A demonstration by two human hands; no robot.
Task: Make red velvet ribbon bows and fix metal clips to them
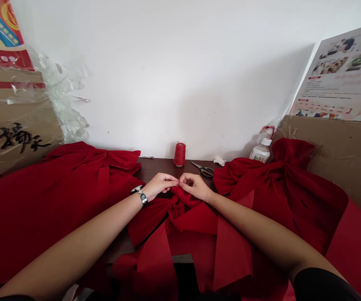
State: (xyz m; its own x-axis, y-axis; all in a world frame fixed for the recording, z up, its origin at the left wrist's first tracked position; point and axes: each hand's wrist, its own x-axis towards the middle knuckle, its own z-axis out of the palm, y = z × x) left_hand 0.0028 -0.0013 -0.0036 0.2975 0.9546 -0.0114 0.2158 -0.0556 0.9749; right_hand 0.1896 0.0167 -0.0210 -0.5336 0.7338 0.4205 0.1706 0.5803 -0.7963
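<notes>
My left hand [162,183], with a watch on its wrist, has thumb and forefinger pinched together. Its fingertips meet those of my right hand [196,186], which is closed in a pinch too. Whatever sits between the fingertips is too small to make out. Right below them lies a red fabric bow [180,213] with gathered folds and long tails hanging over the table's front edge. Behind the hands stands a cone of red thread [179,154], with several thin needles or pins at its top. A pair of scissors [203,169] with black handles rests beside it.
Large red fabric bows lie to the left [74,175] and right [280,184]. A white bottle [261,151] stands at the back right near crumpled white tissue [219,161]. Cardboard boxes flank the dark table [155,166] left [17,113] and right [334,146]; a white wall rises behind.
</notes>
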